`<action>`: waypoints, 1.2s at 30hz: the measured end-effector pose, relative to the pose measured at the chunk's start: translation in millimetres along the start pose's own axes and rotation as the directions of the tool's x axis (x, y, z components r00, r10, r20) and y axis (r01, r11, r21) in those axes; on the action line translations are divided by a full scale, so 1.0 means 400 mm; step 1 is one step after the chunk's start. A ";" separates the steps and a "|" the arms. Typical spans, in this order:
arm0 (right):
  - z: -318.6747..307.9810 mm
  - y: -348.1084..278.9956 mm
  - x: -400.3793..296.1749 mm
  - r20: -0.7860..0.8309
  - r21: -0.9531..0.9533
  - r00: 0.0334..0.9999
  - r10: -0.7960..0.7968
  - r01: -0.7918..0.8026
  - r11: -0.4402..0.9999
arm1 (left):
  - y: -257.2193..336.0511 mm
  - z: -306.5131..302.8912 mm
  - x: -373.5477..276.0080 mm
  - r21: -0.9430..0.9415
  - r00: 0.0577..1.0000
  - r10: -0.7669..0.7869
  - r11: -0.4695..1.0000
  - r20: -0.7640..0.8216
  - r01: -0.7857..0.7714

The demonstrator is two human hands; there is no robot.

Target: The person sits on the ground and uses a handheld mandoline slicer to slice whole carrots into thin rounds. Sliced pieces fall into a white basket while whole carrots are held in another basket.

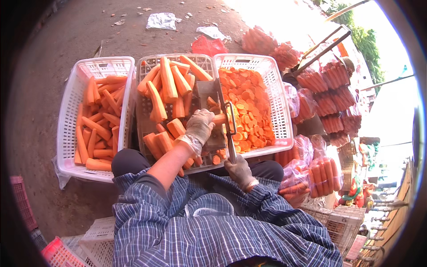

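Observation:
My left hand (199,126), in a pale glove with a clear plastic cuff, grips a peeled carrot (219,118) sideways against a long hinged slicing blade (223,95). The blade's handle (232,152) is held in my gloved right hand (239,171), near my knee. Beneath the carrot lies a slicer board (215,142) on a plastic crate (141,113). Several thick peeled carrots (169,80) are piled on that crate, left of the board. Round carrot slices (250,106) fill much of a white basket (283,110) right of the blade.
Another white basket (62,133) on the left holds peeled carrots (96,126). Bagged carrots (325,177) are stacked along the right, near a metal cart handle (322,50). More crates (98,240) stand behind me at lower left. Plastic scraps (162,21) litter the ground ahead.

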State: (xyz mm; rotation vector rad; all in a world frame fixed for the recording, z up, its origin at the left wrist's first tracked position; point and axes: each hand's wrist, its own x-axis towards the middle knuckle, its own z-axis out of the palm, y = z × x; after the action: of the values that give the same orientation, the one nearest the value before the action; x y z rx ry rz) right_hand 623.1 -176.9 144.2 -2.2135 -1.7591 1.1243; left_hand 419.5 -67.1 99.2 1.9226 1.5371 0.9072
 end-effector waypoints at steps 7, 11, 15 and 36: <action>0.070 0.007 0.031 -0.121 -0.144 0.989 0.080 -0.098 0.985 | 0.005 -0.013 -0.008 -0.018 0.997 0.033 0.999 -0.065 -0.035; -0.006 -0.029 0.016 0.038 -0.080 0.999 -0.030 0.033 0.996 | -0.005 -0.003 -0.011 0.032 0.998 0.021 0.999 -0.056 -0.019; -0.177 -0.214 -0.101 0.295 0.438 0.954 -0.053 -0.086 0.895 | -0.006 0.014 -0.001 0.048 0.999 0.036 0.998 -0.021 -0.035; -0.060 -0.138 -0.086 0.162 0.323 0.987 0.001 -0.054 0.945 | 0.011 0.030 0.021 0.083 0.995 0.076 0.994 -0.067 -0.071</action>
State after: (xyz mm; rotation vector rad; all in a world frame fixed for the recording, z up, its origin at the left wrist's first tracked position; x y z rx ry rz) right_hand 590.9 -180.4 205.4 -2.0028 -1.4637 1.5129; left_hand 432.6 -59.7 96.2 2.0360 1.5742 0.9674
